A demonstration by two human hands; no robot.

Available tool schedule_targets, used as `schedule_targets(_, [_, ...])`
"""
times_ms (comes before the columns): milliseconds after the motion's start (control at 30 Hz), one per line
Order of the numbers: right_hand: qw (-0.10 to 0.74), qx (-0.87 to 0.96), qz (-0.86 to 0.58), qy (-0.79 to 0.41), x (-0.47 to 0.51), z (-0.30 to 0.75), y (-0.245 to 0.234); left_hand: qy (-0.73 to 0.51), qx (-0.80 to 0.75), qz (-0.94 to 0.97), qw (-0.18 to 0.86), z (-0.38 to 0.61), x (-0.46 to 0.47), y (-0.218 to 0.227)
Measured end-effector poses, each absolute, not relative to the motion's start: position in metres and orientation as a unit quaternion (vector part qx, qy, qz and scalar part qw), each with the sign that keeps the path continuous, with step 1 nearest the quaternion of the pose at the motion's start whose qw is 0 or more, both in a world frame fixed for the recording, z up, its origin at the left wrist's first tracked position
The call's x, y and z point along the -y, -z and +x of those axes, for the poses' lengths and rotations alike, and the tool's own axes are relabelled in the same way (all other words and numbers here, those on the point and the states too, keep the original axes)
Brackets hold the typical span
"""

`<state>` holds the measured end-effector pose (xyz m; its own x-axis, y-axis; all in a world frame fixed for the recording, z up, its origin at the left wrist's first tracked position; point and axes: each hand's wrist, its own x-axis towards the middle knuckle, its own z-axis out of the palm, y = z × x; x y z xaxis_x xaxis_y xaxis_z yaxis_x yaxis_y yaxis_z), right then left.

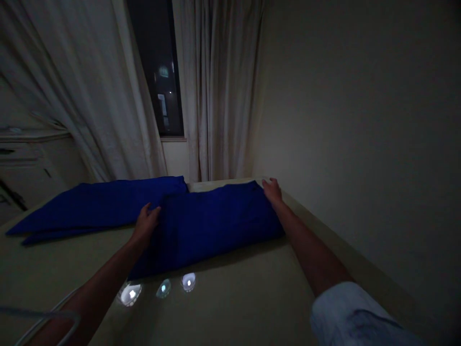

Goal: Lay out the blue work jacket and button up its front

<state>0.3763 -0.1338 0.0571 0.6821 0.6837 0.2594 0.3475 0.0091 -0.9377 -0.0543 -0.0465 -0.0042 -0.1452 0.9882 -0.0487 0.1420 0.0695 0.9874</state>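
Note:
A folded blue cloth (pixel 219 216) lies flat on the pale table between my two hands. My left hand (pixel 147 222) is at its left end, with thumb and fingers apart. At the far right corner of the same cloth, my right hand (pixel 272 190) has its fingers spread along the edge. Whether either hand presses on the fabric is hard to tell in the dim light. A second blue cloth (pixel 104 204) lies to the left, partly beneath or against the first. Its left end shows two layered points, like trouser legs.
The glossy table (pixel 230 307) reflects several lights near its front. Long pale curtains (pixel 223 96) hang behind it beside a dark window (pixel 158 72). A bare wall (pixel 360 120) runs along the right. A cabinet (pixel 36 163) stands at left. A pale cable (pixel 46 315) crosses by my left forearm.

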Motion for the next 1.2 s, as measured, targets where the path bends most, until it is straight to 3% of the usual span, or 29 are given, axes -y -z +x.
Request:
schedule_targets(133, [0.507,0.483,-0.7,-0.141,0.096,0.32,-0.001,-0.343,-0.506,0.771,0.178,-0.022,0.039,0.037])
schedule_targets(200, [0.407,0.565,-0.706,-0.131,0.08,0.297,0.023,-0.244,-0.479,0.84,0.068,-0.004,0.031,0.048])
schedule_targets(333, [0.144,0.631,-0.756,-0.097,0.061,0.289,0.059,-0.119,-0.544,0.831,0.023,0.001,0.005,0.073])
schedule_targets(467, [0.121,0.637,-0.753,-0.112,0.059,0.322,0.065,-0.101,-0.528,0.843,0.021,-0.023,-0.007,0.085])
schedule_targets(600, [0.145,0.568,-0.81,-0.031,0.084,0.382,0.06,-0.186,-0.558,0.807,-0.053,-0.049,0.006,0.08])
schedule_targets(700, [0.12,0.507,-0.853,-0.019,0.114,0.414,0.056,-0.228,-0.658,0.717,0.011,-0.067,0.008,0.073])
schedule_targets(800, [0.14,0.53,-0.836,0.016,0.144,0.399,0.049,-0.288,-0.68,0.655,0.162,-0.076,-0.006,0.065])
schedule_targets(933, [0.157,0.745,-0.648,-0.009,0.192,0.314,0.055,-0.346,-0.682,0.546,0.341,-0.072,-0.023,0.054])
schedule_targets(1067, [0.069,0.823,-0.563,-0.031,0.229,0.276,0.076,-0.346,-0.664,0.525,0.404,-0.064,-0.019,0.049])
schedule_targets(1200, [0.019,0.788,-0.615,0.003,0.232,0.365,0.058,-0.348,-0.654,0.525,0.419,-0.07,0.0,0.051])
